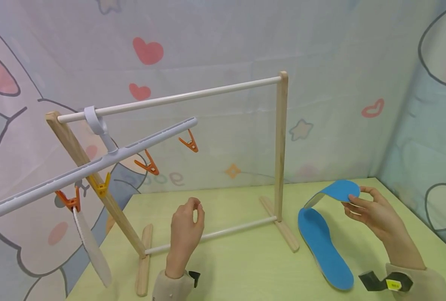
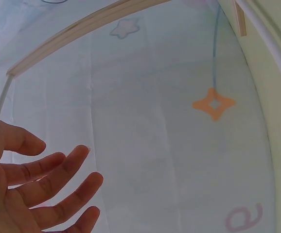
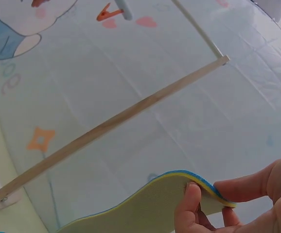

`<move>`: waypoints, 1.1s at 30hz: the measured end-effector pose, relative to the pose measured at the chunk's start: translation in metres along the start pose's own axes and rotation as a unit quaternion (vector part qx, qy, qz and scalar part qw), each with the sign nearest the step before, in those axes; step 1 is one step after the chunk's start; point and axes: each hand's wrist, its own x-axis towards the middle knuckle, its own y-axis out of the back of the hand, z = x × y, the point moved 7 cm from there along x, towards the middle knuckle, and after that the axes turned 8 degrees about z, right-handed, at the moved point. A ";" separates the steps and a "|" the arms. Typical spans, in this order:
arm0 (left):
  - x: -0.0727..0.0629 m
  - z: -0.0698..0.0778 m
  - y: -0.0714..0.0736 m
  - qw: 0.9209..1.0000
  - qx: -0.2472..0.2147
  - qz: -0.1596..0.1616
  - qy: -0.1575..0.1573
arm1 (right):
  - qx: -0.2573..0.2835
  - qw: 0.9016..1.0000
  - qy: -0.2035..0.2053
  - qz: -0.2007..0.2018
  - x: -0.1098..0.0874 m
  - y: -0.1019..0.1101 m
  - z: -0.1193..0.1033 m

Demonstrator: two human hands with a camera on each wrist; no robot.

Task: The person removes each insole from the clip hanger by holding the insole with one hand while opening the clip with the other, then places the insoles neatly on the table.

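My right hand [image 1: 375, 213] pinches the end of a blue insole [image 1: 339, 190] between thumb and fingers. Lifted at that end, it bends down towards the table, and its pale underside [image 3: 140, 208] faces the right wrist view. Its lower end overlaps a second blue insole [image 1: 324, 246] lying flat on the table. My left hand [image 1: 187, 230], fingers loosely bent and holding nothing, is raised in front of the rack's lower bar [image 1: 238, 227]. A white hanger [image 1: 76, 173] hooks over the rack's top bar [image 1: 185, 97]; a clip [image 1: 71, 200] at its left grips a thin pale piece [image 1: 91, 246].
The wooden rack post [image 1: 280, 146] stands between my hands, on a wooden foot [image 1: 283, 230]. Other clips on the hanger are a yellow one [image 1: 101, 188], an orange one [image 1: 149, 165] and another orange one [image 1: 190, 143]. A printed curtain [image 1: 223, 138] hangs behind the light green table [image 1: 245, 267].
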 end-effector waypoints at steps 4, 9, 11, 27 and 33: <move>-0.002 -0.001 -0.008 1.000 0.014 -0.025 -0.011 | -0.006 1.000 -0.007 0.008 0.002 0.000 0.002; -0.007 -0.001 -0.017 0.997 0.037 -0.072 -0.020 | -0.008 1.000 -0.015 0.014 0.004 -0.001 0.005; -0.008 -0.001 -0.017 0.995 0.042 -0.083 -0.024 | -0.009 1.000 -0.018 0.013 0.003 -0.002 0.005; -0.006 -0.002 -0.015 0.995 0.033 -0.083 -0.034 | -0.107 0.992 -0.049 0.056 0.001 0.004 0.014; -0.005 -0.001 -0.014 0.995 0.029 -0.083 -0.038 | -0.165 0.985 -0.009 0.043 -0.007 0.004 0.007</move>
